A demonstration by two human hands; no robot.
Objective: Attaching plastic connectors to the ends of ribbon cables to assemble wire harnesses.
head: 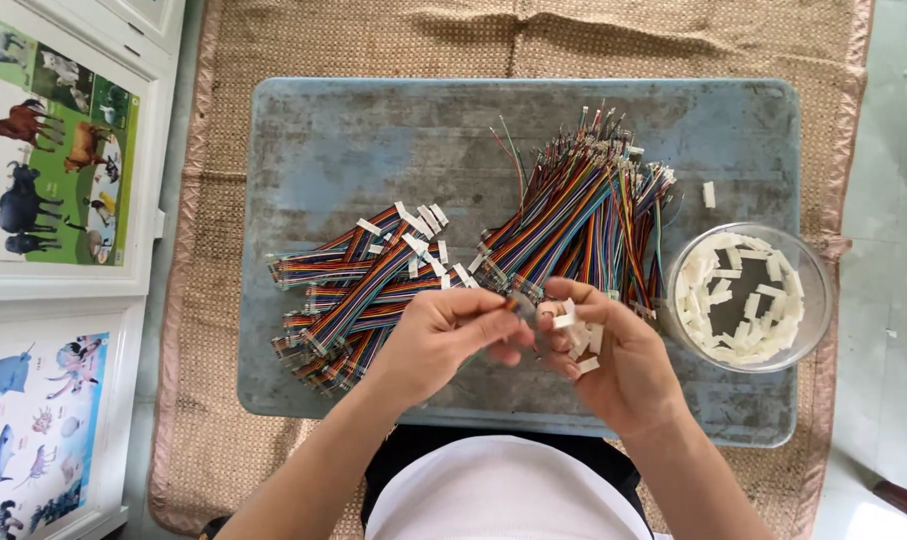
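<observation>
My left hand [444, 335] pinches the end of a multicoloured ribbon cable [512, 303] just above the near edge of the grey tray [374, 140]. My right hand [614, 360] holds several small white plastic connectors [581, 335] in its palm and fingers, with one at its fingertips touching the cable end. A pile of finished rainbow cables with white connectors [364, 290] lies left of my hands. A larger bundle of rainbow cables with bare ends [589, 215] fans out behind my hands.
A clear round bowl [810, 262] full of white connectors stands at the tray's right end. One loose white connector [709, 194] lies near it. The tray rests on a woven mat [224, 150]. Framed animal posters [59, 150] lie to the left.
</observation>
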